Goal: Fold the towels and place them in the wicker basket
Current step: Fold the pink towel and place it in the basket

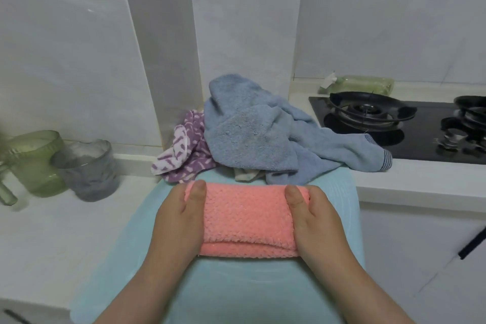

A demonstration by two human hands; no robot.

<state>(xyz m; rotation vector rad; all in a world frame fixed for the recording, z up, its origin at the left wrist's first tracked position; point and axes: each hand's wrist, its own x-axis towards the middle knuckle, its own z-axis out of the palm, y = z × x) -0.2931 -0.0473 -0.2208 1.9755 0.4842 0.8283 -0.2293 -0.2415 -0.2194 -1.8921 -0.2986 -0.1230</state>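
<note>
A folded pink towel (247,221) lies on a light blue mat (236,289) in front of me. My left hand (181,221) grips its left end, thumb on top and fingers under the edge. At the towel's right end my right hand (315,221) holds it the same way. Behind it a crumpled blue towel (263,134) is heaped on the counter, with a purple and white patterned towel (184,150) at its left and a bit of pale cloth (246,175) showing under it. No wicker basket is in view.
A green glass jug (34,163) and a grey glass cup (86,168) stand on the white counter at left. A black gas hob (394,126) with burners lies at right, a green bottle (360,84) lying behind it. White tiled walls close the back.
</note>
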